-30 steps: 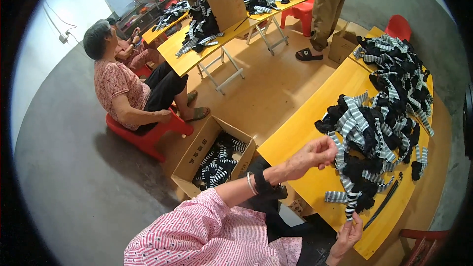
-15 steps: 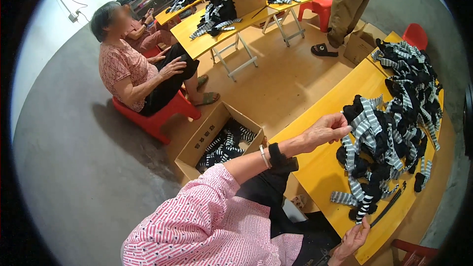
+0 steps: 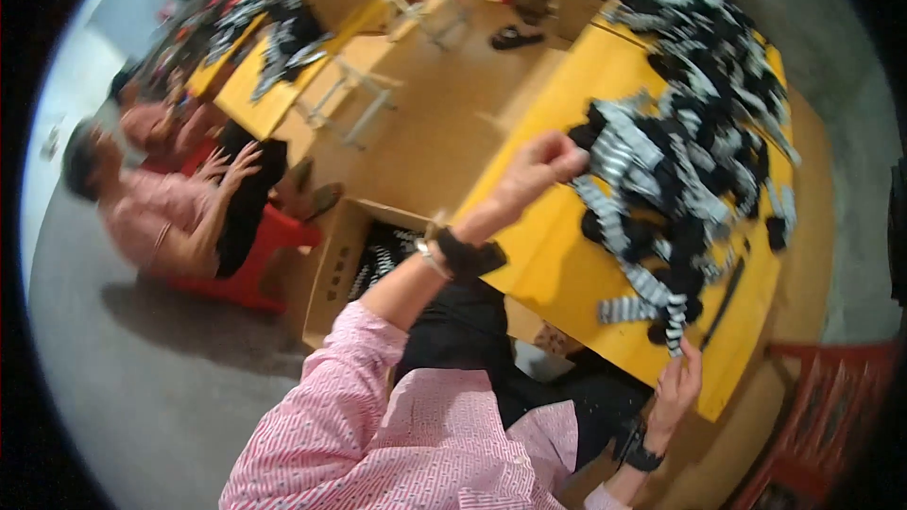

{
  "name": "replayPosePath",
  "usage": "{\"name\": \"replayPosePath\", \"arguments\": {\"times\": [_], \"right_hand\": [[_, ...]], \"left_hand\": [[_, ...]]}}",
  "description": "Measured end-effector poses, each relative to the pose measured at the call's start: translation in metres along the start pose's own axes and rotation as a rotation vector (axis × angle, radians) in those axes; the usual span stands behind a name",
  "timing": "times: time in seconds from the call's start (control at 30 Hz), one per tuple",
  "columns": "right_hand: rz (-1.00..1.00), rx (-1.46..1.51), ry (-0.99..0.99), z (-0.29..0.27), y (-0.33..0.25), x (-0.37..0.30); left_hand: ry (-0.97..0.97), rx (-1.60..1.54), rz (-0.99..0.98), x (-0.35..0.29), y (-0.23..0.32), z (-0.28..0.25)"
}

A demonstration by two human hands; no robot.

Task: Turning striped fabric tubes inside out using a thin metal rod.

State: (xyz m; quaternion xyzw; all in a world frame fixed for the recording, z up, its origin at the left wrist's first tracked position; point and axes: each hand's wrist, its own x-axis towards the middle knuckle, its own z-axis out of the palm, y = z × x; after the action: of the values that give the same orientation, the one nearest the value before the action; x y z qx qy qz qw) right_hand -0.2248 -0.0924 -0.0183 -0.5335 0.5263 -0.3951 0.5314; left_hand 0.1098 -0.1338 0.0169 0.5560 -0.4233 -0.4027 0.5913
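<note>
A tangled pile of black and grey-white striped knitted pieces, apparently socks (image 3: 704, 146), covers much of the yellow table (image 3: 529, 236). My left hand (image 3: 543, 170) is closed, thumb against fingers, at the pile's left edge; what it pinches, if anything, cannot be made out. Close to the table's near edge, my right hand (image 3: 675, 382) pinches the end of a black-and-white striped sock (image 3: 675, 321), whose other end lies against the pile. Beside that sock is a thin black rod-like strip (image 3: 727, 297).
An open cardboard box (image 3: 326, 288) holding striped pieces stands left of my legs. Beyond it a person (image 3: 161, 208) sits on a red chair (image 3: 250, 274). More striped goods lie on a far table (image 3: 250, 118). Another red chair (image 3: 822, 416) stands at right.
My view has turned, shifting the scene left and upward and blurring it. More of my right forearm shows. Both hands stay at about the same places on the pile.
</note>
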Motion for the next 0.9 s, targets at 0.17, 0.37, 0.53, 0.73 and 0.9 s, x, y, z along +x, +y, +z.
{"name": "replayPosePath", "arguments": {"times": [0.17,0.37,0.53,0.73,0.9], "right_hand": [[-0.012,0.052,0.000,-0.009,0.000,-0.004],[0.003,0.067,-0.001,-0.017,0.002,-0.007],[0.016,0.068,0.009,-0.015,-0.001,-0.004],[-0.025,0.043,-0.045,-0.013,0.006,-0.006],[-0.016,0.042,-0.059,-0.013,0.011,-0.009]], "left_hand": [[0.019,0.018,-0.007,0.020,-0.004,0.006],[-0.004,0.102,-0.066,0.034,-0.001,0.019],[-0.040,0.254,0.034,0.057,0.004,0.027],[-0.107,0.336,0.164,0.075,0.003,0.046],[-0.138,0.461,0.209,0.076,-0.005,0.056]]}}
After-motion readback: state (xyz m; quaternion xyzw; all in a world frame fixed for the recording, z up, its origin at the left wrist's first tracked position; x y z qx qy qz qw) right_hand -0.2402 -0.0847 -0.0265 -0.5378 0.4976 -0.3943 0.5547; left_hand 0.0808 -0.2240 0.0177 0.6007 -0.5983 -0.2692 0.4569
